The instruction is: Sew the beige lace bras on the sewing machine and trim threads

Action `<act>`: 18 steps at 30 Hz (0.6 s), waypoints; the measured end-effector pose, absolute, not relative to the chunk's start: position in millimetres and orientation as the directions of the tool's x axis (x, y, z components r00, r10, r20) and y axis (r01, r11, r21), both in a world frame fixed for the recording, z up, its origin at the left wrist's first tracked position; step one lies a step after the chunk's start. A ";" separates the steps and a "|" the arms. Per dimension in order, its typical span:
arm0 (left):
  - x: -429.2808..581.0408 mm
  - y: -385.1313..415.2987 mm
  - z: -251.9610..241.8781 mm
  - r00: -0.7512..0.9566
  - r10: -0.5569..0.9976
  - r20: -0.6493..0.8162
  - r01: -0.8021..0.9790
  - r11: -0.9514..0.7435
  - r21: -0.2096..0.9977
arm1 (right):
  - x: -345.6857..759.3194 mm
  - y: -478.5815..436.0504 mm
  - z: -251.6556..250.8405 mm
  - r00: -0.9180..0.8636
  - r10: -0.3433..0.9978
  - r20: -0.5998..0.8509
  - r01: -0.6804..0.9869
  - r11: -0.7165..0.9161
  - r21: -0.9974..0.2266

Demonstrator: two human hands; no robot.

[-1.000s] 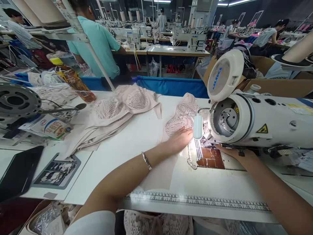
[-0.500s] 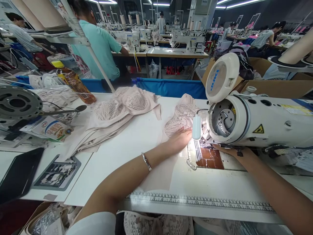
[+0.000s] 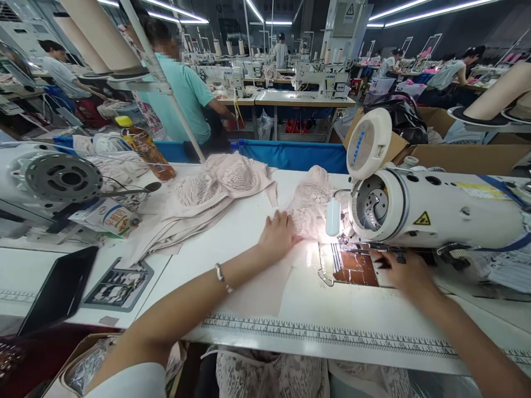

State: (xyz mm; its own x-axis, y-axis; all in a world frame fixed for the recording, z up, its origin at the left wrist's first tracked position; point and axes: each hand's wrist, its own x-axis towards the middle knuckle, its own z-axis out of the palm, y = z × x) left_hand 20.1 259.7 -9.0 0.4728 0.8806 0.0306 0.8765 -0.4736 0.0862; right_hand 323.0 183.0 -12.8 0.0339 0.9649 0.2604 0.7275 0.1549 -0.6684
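The left hand [image 3: 277,236] lies flat and open on the pale pink lace garment [image 3: 309,210], palm down, fingers spread over the fabric's left edge. A second ago it rested further right, its fingertips close to the small lamp [image 3: 332,217] at the needle; it has since slid left and away from the sewing machine [image 3: 418,213], and the lace cup has bunched a little under it. The garment itself stays on the white tabletop [image 3: 249,221], its right end under the machine head in the lamp's bright patch, its plain lower part trailing toward the printed ruler [image 3: 332,335] along the near edge.

The right hand [image 3: 404,271] was earlier tucked under the machine arm and mostly hidden. It now shows more fully, lying on the machine bed just right of the brown plate [image 3: 357,270], fingers curled loosely downward; whether it pinches any fabric cannot be told.

A heap of like garments [image 3: 211,190] lies unchanged to the left, well apart from both hands. Beyond it stands a bottle [image 3: 145,146], and a person in a teal shirt [image 3: 186,99] stands behind the tabletop.
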 end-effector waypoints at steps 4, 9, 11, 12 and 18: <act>-7.5 193.6 -2.1 0.530 0.847 -0.040 0.848 -0.530 0.027 | 264.4 138.9 -21.3 -0.105 0.943 0.315 0.777 0.276 -0.566; -12.3 121.5 -27.4 0.657 0.708 0.261 0.741 -0.670 -0.045 | 191.8 124.9 -34.9 -0.025 0.947 0.320 0.849 0.189 -0.493; -14.9 107.4 -38.9 0.606 0.696 0.385 0.773 -0.630 -0.079 | 181.6 118.8 -39.5 -0.015 0.971 0.237 0.864 0.132 -0.485; -17.0 102.5 -42.3 0.598 0.701 0.389 0.778 -0.625 -0.069 | 180.9 113.3 -39.7 -0.031 0.977 0.212 0.854 0.136 -0.502; -29.4 95.2 -14.3 0.755 0.654 0.042 0.604 -0.719 0.343 | 205.0 59.8 1.9 -0.416 0.901 0.124 0.520 0.348 -0.780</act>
